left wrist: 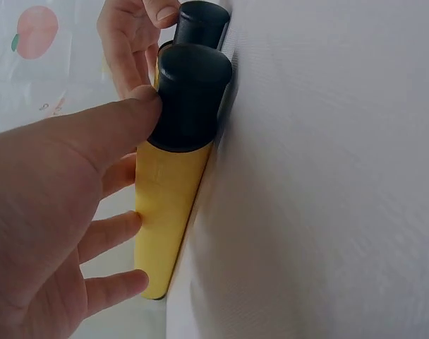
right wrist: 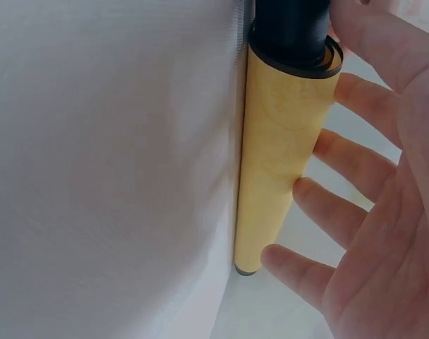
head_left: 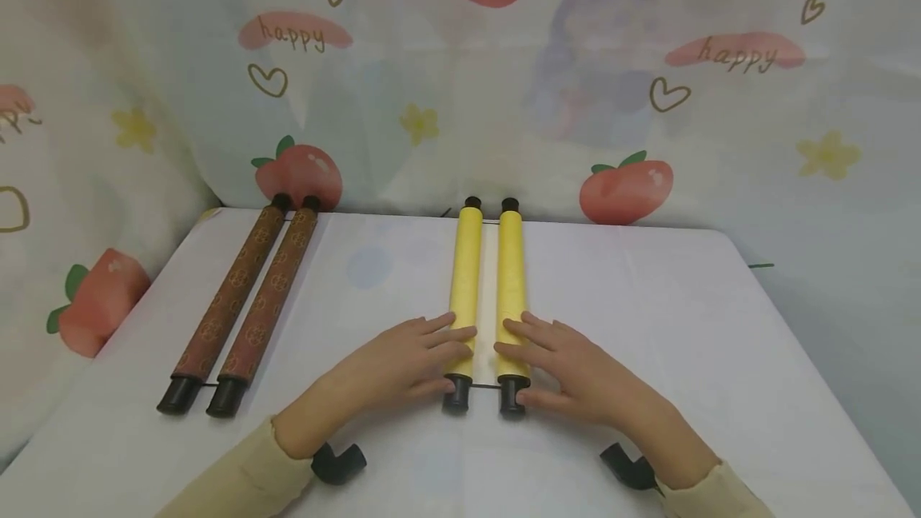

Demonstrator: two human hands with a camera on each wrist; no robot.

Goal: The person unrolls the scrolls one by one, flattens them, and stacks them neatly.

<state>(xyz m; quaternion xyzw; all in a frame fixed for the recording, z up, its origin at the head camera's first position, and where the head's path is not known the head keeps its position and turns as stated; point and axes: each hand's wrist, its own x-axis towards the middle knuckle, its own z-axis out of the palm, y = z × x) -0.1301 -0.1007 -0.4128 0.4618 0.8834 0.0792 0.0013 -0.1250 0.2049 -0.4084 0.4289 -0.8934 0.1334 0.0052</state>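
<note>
A yellow scroll lies lengthwise on the white-covered table, wound into two parallel rolls with a pale strip between them. Black knobs cap both ends of each roll. The left hand lays spread, nearly straight fingers over the near part of the left roll, its thumb at the black knob. Likewise, the right hand touches the right roll with spread fingers, its thumb beside that roll's near knob. Neither hand curls round a roll.
To the left lies a brown patterned scroll, also in two rolls with black end knobs. A fruit-printed cloth hangs behind the table. Dark curved pieces show beside both wrists.
</note>
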